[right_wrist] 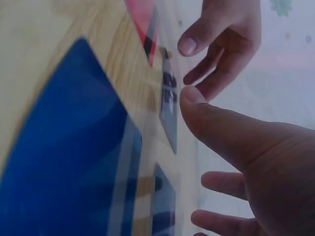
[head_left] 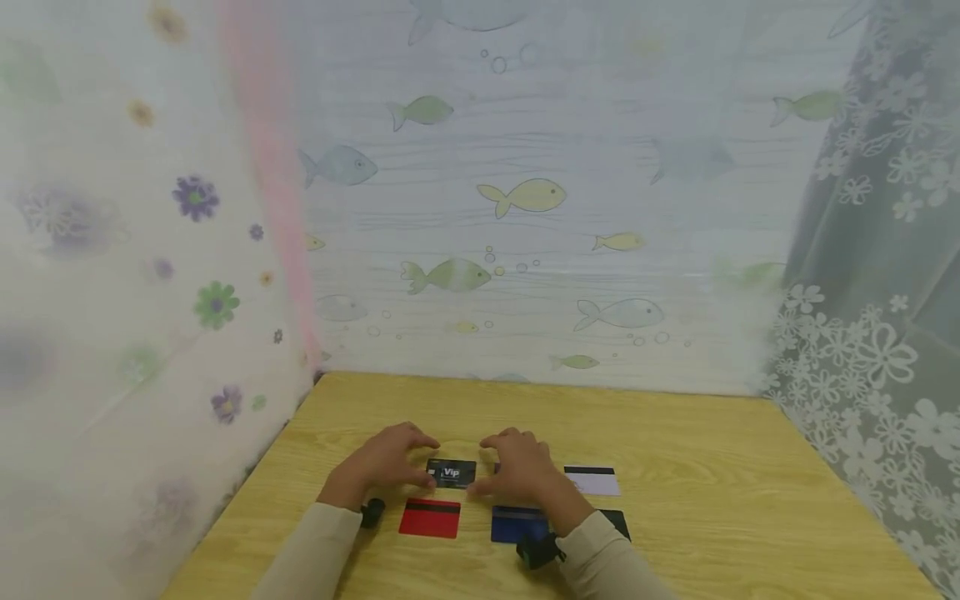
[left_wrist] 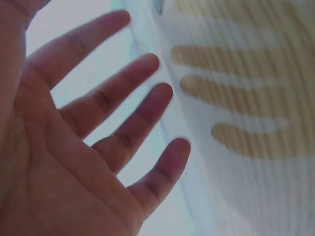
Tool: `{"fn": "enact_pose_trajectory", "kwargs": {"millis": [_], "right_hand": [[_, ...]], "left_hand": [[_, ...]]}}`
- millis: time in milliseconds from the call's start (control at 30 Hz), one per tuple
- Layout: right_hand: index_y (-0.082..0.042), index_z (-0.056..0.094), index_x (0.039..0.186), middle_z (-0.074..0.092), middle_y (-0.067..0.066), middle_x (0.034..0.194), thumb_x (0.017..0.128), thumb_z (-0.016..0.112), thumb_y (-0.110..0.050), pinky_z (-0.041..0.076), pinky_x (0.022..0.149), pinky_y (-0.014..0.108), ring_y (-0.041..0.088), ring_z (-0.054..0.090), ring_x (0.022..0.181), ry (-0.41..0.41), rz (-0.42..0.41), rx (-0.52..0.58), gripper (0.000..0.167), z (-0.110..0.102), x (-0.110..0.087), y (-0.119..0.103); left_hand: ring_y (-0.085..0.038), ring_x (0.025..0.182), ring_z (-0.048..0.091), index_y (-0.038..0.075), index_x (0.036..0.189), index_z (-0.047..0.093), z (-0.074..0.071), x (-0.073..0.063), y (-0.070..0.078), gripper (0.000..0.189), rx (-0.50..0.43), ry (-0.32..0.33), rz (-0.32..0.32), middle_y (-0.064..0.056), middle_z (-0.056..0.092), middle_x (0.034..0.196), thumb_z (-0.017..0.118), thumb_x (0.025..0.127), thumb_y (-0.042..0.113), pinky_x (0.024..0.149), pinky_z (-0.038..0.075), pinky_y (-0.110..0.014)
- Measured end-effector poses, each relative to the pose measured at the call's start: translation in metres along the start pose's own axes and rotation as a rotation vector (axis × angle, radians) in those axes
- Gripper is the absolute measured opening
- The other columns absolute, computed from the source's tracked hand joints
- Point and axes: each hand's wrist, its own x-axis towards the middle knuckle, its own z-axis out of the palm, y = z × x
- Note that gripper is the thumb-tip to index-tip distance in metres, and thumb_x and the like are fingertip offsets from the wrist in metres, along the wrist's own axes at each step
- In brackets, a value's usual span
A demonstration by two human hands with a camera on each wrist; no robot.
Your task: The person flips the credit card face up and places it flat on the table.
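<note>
A black card marked "Vip" point(head_left: 451, 473) lies flat between both hands. My left hand point(head_left: 386, 458) hovers at its left side with the fingers apart; its palm point(left_wrist: 74, 162) holds nothing in the left wrist view. On the card's right, my right hand point(head_left: 525, 468) has its thumb and fingers spread, and it partly hides another dark card point(right_wrist: 164, 204). Nearer me are a red card point(head_left: 430, 520) with a dark stripe and a blue card point(head_left: 516, 525). Whether a fingertip touches the Vip card is unclear.
At the right lies a white card point(head_left: 592, 482) with a black stripe. Below it, a black card point(head_left: 617, 523) is partly covered by the right forearm. The wood-grain table point(head_left: 712, 483) meets a fish-print curtain point(head_left: 525, 333) behind and a flowered one point(head_left: 150, 333) at left.
</note>
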Motion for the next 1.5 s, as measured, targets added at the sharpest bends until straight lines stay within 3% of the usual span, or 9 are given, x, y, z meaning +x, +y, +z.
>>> {"fn": "enact_pose_trajectory", "kwargs": {"millis": [100, 200, 533, 800, 967, 1200, 1500], "right_hand": [[-0.022, 0.065, 0.14, 0.059, 0.012, 0.141, 0.078, 0.081, -0.067, 0.042, 0.095, 0.068, 0.043, 0.056, 0.121, 0.021, 0.004, -0.003, 0.079, -0.009, -0.003, 0.009], [-0.022, 0.067, 0.138, 0.059, 0.012, 0.141, 0.08, 0.081, -0.063, 0.041, 0.095, 0.071, 0.045, 0.055, 0.123, 0.043, 0.006, 0.005, 0.072, -0.017, -0.008, 0.02], [-0.023, 0.078, 0.119, 0.064, 0.01, 0.135, 0.078, 0.087, -0.055, 0.046, 0.094, 0.07, 0.044, 0.058, 0.121, 0.087, 0.016, 0.025, 0.053, -0.033, -0.027, 0.047], [-0.017, 0.082, 0.108, 0.068, 0.008, 0.121, 0.075, 0.093, -0.044, 0.052, 0.09, 0.061, 0.039, 0.061, 0.113, 0.101, 0.011, 0.067, 0.043, -0.043, -0.043, 0.062], [-0.017, 0.082, 0.104, 0.07, 0.007, 0.116, 0.073, 0.094, -0.043, 0.053, 0.087, 0.059, 0.036, 0.062, 0.111, 0.076, -0.003, 0.099, 0.042, -0.042, -0.047, 0.071], [-0.025, 0.08, 0.106, 0.068, 0.001, 0.118, 0.072, 0.093, -0.046, 0.047, 0.093, 0.064, 0.034, 0.061, 0.115, 0.026, 0.021, 0.044, 0.042, -0.037, -0.048, 0.077], [-0.026, 0.077, 0.11, 0.063, 0.0, 0.118, 0.077, 0.09, -0.042, 0.045, 0.09, 0.062, 0.028, 0.059, 0.111, 0.001, 0.003, 0.036, 0.038, -0.034, -0.047, 0.074]], "left_hand": [[-0.026, 0.115, 0.063, 0.017, 0.125, 0.076, 0.003, 0.005, 0.007, 0.055, -0.007, 0.042, 0.019, -0.002, 0.068, 0.123, 0.091, 0.077, 0.04, 0.1, 0.052, -0.049], [-0.028, 0.119, 0.063, 0.018, 0.123, 0.077, 0.007, 0.01, 0.018, 0.052, -0.024, 0.063, -0.007, -0.002, 0.069, 0.125, 0.091, 0.078, 0.041, 0.1, 0.053, -0.05], [-0.026, 0.116, 0.066, 0.023, 0.12, 0.078, 0.022, 0.03, 0.056, 0.05, 0.031, 0.057, 0.013, 0.0, 0.071, 0.124, 0.09, 0.077, 0.046, 0.094, 0.056, -0.048], [-0.023, 0.112, 0.067, 0.023, 0.122, 0.077, 0.038, 0.039, 0.082, 0.054, 0.009, 0.0, 0.008, 0.0, 0.072, 0.122, 0.089, 0.077, 0.051, 0.097, 0.052, -0.052], [-0.024, 0.113, 0.065, 0.022, 0.125, 0.076, 0.043, 0.04, 0.091, 0.055, 0.011, -0.014, -0.003, -0.001, 0.07, 0.123, 0.089, 0.079, 0.049, 0.105, 0.044, -0.059], [-0.025, 0.107, 0.06, 0.026, 0.114, 0.079, 0.05, 0.04, 0.097, 0.047, 0.162, 0.03, 0.025, 0.002, 0.065, 0.117, 0.088, 0.076, 0.054, 0.091, 0.05, -0.049], [-0.029, 0.11, 0.058, 0.026, 0.11, 0.078, 0.05, 0.037, 0.1, 0.043, 0.123, 0.036, -0.039, -0.001, 0.063, 0.117, 0.091, 0.075, 0.048, 0.093, 0.045, -0.055]]}}
